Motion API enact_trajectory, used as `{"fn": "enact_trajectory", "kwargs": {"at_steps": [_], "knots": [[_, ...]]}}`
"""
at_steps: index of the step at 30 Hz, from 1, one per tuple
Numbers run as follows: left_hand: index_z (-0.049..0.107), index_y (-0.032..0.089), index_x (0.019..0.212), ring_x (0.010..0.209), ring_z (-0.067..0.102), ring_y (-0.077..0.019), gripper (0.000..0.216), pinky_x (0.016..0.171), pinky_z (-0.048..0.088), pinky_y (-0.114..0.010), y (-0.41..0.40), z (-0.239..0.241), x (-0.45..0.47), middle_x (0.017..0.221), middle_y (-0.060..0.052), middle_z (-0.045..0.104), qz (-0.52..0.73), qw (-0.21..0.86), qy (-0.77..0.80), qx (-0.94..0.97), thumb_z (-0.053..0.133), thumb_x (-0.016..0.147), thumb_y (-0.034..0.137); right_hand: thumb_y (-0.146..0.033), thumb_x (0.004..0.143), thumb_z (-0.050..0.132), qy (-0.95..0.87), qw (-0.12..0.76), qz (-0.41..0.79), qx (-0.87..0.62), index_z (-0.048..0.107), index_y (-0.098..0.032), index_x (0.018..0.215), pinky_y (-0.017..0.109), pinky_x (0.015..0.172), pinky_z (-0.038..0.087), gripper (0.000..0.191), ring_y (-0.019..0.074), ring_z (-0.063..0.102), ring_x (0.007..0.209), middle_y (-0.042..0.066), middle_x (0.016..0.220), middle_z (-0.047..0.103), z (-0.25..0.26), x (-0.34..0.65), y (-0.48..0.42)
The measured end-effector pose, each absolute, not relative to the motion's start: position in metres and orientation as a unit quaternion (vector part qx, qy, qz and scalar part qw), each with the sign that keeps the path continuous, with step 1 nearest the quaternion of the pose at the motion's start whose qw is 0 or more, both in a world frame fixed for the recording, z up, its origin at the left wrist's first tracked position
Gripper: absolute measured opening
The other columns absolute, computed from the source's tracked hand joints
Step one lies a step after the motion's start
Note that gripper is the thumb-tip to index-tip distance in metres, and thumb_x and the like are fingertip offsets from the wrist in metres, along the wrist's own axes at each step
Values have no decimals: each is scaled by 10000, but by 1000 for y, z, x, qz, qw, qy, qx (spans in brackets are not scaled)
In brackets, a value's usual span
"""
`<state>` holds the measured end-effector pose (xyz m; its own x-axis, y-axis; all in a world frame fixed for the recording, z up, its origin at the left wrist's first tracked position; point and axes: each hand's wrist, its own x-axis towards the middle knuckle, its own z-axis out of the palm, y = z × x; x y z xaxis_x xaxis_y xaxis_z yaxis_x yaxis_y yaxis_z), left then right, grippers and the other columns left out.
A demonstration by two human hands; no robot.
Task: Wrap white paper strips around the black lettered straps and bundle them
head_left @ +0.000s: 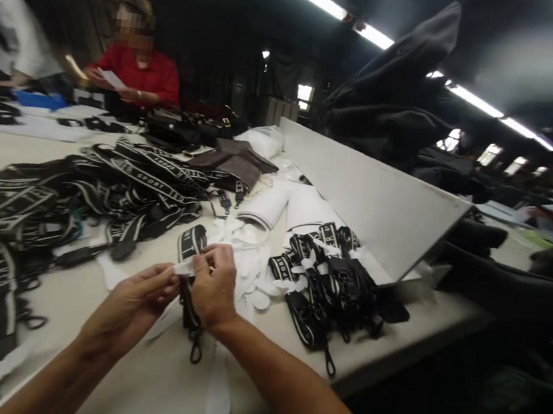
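A folded black strap [192, 242] with white lettering and edge stripes stands between my hands, its metal hook hanging at the bottom. Around its middle runs a white paper strip [184, 267]. My left hand [148, 289] pinches one end of that strip between thumb and fingers. On the other side my right hand [214, 283] is closed against the strip and the strap, and its fingers partly cover both. Loose white paper strips [249, 264] lie just behind and to the right of my hands. One long strip [220, 388] lies below my right wrist.
A heap of loose lettered straps [123, 181] spreads across the left. Bundled straps with white bands [328, 280] are piled at right, beside a slanted white board [369, 195]. White rolled sheets [267, 202] lie behind. Across the table, a person in red [146, 77] holds paper.
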<state>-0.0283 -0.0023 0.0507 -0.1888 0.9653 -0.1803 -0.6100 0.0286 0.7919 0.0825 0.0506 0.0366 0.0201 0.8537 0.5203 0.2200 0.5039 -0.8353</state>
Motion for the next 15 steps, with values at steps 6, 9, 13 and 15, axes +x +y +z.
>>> {"fn": "enact_trajectory", "kwargs": {"at_steps": [6, 9, 13, 15], "knots": [[569, 76, 613, 495, 397, -62, 198, 436, 439, -161, -2, 55, -27, 638, -23, 436, 686, 639, 295, 185, 545, 778, -32, -134, 848, 546, -629, 613, 296, -377, 435, -217, 683, 305, 823, 467, 215, 172, 560, 858, 33, 882, 560, 36, 93, 55], [574, 82, 628, 502, 383, -57, 144, 451, 436, -154, -1, 55, -27, 635, -10, 423, 687, 638, 292, 190, 614, 720, -22, -166, 852, 550, -608, 641, 312, -349, 457, -209, 690, 302, 836, 468, 191, 174, 565, 889, 40, 909, 571, 40, 94, 52], [630, 112, 706, 566, 425, -76, 213, 497, 430, -136, 3, 44, -36, 654, -14, 499, 675, 545, 376, 325, 820, 625, 167, -226, 878, 538, -583, 656, 349, -329, 491, -196, 735, 290, 842, 476, 153, 166, 565, 911, 42, 964, 576, 46, 100, 45], [642, 137, 741, 599, 448, -94, 307, 512, 423, -140, 5, 33, -45, 651, -7, 520, 668, 433, 445, 410, 855, 625, 325, -237, 874, 541, -582, 657, 351, -327, 497, -193, 741, 280, 829, 475, 147, 160, 565, 906, 42, 982, 583, 47, 102, 42]]}}
